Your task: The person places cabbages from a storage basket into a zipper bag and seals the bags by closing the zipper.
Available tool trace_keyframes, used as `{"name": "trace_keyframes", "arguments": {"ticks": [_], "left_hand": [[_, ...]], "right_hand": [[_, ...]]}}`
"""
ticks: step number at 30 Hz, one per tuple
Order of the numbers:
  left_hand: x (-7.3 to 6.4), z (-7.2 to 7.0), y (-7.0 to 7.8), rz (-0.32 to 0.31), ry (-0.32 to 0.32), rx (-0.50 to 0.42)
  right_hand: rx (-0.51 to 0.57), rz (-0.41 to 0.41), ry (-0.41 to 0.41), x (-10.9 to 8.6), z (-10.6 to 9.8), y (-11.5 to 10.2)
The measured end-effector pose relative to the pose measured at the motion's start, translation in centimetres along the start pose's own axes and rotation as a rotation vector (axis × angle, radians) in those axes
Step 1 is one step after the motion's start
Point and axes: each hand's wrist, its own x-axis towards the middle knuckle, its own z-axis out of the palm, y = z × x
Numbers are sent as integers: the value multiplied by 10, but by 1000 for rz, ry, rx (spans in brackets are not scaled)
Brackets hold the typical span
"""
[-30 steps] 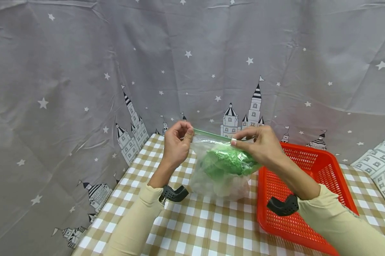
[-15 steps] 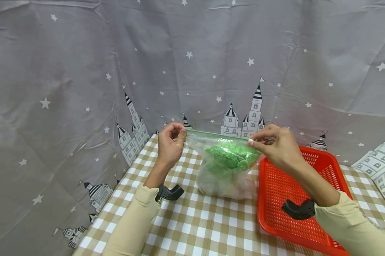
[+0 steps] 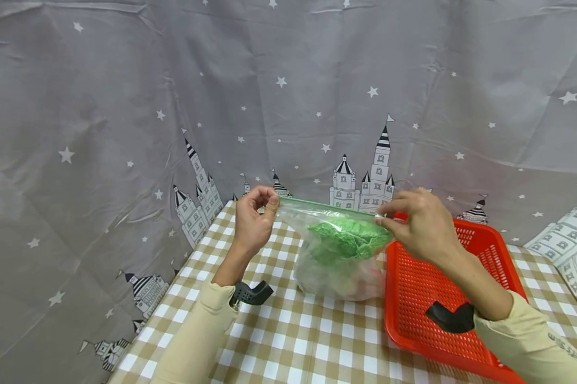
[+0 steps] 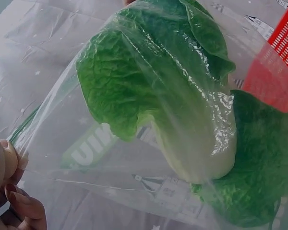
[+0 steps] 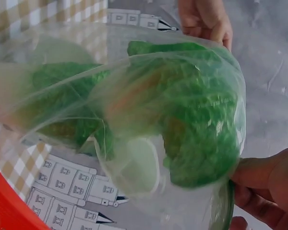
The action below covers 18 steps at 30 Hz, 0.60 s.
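Note:
A clear zip-top bag (image 3: 312, 269) with a green strip along its top hangs between the two hands over the table. Inside it are leafy greens that look like Chinese cabbage (image 3: 348, 237), with a pale stem and crinkled leaves showing in the left wrist view. My left hand (image 3: 254, 221) pinches the top left corner between thumb and curled fingers. At the right end of the green strip, my right hand (image 3: 423, 226) pinches the edge with thumb and fingers. Through the plastic in the right wrist view, another leafy piece (image 5: 62, 91) and something orange-pink appear blurred.
A red plastic basket (image 3: 391, 314) with perforated sides stands to the right, under my right forearm. A brown-and-white checked cloth (image 3: 279, 341) covers the table. Behind hangs a grey curtain (image 3: 288, 106) printed with stars and castles.
My right hand has moved right along the bag's top edge, and my left hand slightly left. The top edge now spans wider between them. Little differs over the last half second.

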Motion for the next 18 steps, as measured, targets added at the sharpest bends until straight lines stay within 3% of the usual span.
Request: {"name": "trace_keyframes", "arguments": {"ticks": [3,8,12,15,18], "left_hand": [[1,-7,-4,-16,22,5],[1,-20,-14,-68,116,15],[0,-23,-13,-74,122,-11],[-3,-30,-4,-13,126,-81],[-10,-43,18,116,94,-193]], "right_hand": [[58,18,-10,-1,-3,8],[90,91,-14,-8,-10,23],[129,84,-16,-14,-17,25],[239,50,-54,-23,-30,18],[437,38,-91,-37,-52,5]]}}
